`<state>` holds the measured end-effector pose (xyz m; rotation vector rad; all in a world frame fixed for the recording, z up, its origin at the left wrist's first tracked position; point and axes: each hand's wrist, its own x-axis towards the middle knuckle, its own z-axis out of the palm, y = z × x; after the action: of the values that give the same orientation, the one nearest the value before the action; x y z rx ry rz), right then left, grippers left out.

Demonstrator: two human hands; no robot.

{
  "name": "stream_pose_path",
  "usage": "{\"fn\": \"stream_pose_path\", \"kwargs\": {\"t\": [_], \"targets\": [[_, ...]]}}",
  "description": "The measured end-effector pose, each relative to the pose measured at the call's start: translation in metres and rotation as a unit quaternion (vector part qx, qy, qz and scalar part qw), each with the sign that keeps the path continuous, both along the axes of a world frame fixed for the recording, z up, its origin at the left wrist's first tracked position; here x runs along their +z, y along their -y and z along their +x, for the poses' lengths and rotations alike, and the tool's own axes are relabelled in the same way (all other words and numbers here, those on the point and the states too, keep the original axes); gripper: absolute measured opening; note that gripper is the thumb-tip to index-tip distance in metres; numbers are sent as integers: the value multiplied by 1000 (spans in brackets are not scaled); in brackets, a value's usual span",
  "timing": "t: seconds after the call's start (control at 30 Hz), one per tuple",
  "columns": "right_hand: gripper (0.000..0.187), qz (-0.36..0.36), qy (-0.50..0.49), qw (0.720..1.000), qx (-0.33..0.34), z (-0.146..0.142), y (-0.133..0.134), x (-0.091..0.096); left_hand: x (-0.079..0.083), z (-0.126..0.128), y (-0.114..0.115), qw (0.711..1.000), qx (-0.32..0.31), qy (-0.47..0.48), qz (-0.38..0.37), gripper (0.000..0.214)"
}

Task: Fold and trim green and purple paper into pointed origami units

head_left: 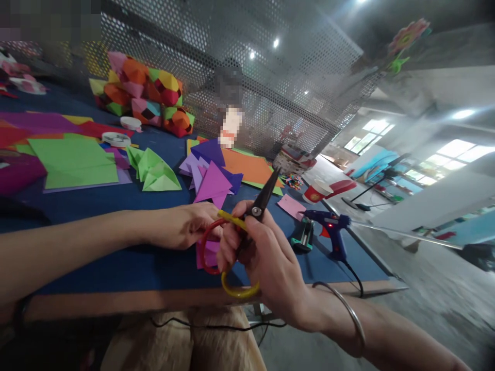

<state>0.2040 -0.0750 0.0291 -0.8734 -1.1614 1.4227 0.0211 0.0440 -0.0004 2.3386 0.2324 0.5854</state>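
My right hand [276,263] is wrapped round a pair of scissors [265,196] with black blades and red and yellow handle loops. The blades are together and point up and away. Behind the handle loops, my left hand [193,224] is low over the table, its fingers curled at a piece of purple paper [211,255]. Part of those fingers is hidden by the scissors. Just beyond both hands lie folded purple and violet paper pieces [212,183]. Folded light-green paper [154,170] rests farther left.
A blue glue gun [334,226] with a lit red light lies right, by a green-and-black tool [303,236] and pink paper [291,206]. A red paper cup [317,191] stands behind. Green sheets [75,162] lie left; colourful paper balls [145,93] are piled at the back.
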Motion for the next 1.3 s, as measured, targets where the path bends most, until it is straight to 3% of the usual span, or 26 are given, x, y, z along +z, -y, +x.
{"fn": "stream_pose_path", "kwargs": {"t": [0.13, 0.43, 0.63, 0.73, 0.9, 1.17, 1.3], "targets": [[24, -3, 1, 1000, -3, 9, -3, -8, 9, -5, 6, 999, -27, -23, 3, 46], [31, 31, -18, 999, 14, -13, -2, -20, -3, -8, 8, 999, 9, -20, -37, 28], [26, 62, -14, 997, 35, -10, -1, -17, -24, -7, -8, 1000, 2, -18, 5, 27], [26, 58, 3, 998, 23, 0, 0, -15, -27, -6, -12, 999, -11, -12, 35, 35], [27, 57, 31, 998, -27, 28, -2, -10, -14, -10, -5, 997, -20, -13, 71, 60], [35, 44, 105, 988, -100, 72, -5, -1, -14, -15, -5, 995, 0, -19, 101, 55], [34, 26, 172, 982, -72, 83, -16, 10, -9, -16, -1, 996, 6, -20, 90, 54]]}}
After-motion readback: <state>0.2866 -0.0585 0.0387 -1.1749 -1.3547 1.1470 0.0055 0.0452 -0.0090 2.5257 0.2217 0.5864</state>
